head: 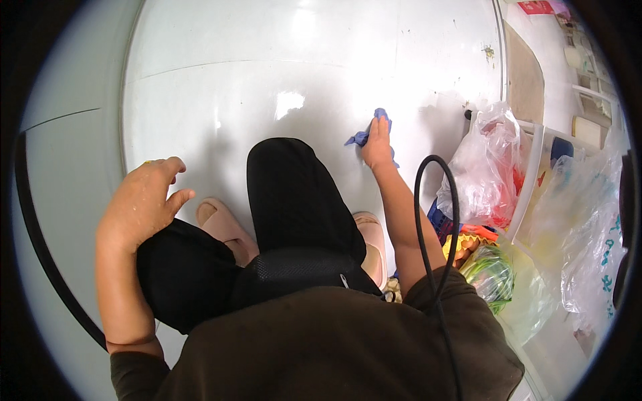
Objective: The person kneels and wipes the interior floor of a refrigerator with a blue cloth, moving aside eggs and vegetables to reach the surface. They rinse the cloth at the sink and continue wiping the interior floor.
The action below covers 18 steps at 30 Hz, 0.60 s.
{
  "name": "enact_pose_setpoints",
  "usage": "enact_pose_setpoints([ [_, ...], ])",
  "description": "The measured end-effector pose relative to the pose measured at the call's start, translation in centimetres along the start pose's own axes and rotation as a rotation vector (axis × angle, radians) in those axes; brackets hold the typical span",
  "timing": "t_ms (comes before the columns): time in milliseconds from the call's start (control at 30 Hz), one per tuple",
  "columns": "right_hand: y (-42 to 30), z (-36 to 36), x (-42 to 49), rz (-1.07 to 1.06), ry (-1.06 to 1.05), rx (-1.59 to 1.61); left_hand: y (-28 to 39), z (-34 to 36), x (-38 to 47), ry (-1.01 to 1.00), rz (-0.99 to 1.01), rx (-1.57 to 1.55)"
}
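Observation:
My right hand [377,144] lies flat on a crumpled blue cloth [359,138], pressing it against the glossy white tiled floor [311,113]. Parts of the cloth stick out on both sides of the hand and past the fingertips. My left hand [145,200] hangs above my left knee with bent, spread fingers and holds nothing; its back looks wet. Pink slippers [225,225] are on my feet, beside my black-clad knees.
On the right are a clear plastic bag [484,170] with red contents, a bag of green vegetables [491,275] and more plastic bags [582,230] by a white rack. Dark specks mark the floor near the right edge. A black cable [421,200] loops beside my right arm.

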State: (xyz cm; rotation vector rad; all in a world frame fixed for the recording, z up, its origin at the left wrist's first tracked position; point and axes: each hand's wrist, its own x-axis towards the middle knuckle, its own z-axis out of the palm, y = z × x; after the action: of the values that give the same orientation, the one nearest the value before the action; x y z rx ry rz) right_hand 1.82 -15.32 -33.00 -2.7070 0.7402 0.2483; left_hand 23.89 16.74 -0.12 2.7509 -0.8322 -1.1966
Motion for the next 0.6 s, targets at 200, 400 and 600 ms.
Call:
enact_pose_setpoints([
  [200,2.1,2.5,-8.3,-0.242,-0.179,-0.023,-0.7,-0.3,0.3,-0.01,-0.076,-0.007],
  [400,8.6,0.5,-9.6,0.961,0.274,0.096,-1.5,-0.1,0.3,-0.055,-0.134,-0.016],
  [600,12.4,3.7,-1.2,1.686,0.538,-0.081,-1.4,0.7,-0.2,0.003,-0.152,0.026],
])
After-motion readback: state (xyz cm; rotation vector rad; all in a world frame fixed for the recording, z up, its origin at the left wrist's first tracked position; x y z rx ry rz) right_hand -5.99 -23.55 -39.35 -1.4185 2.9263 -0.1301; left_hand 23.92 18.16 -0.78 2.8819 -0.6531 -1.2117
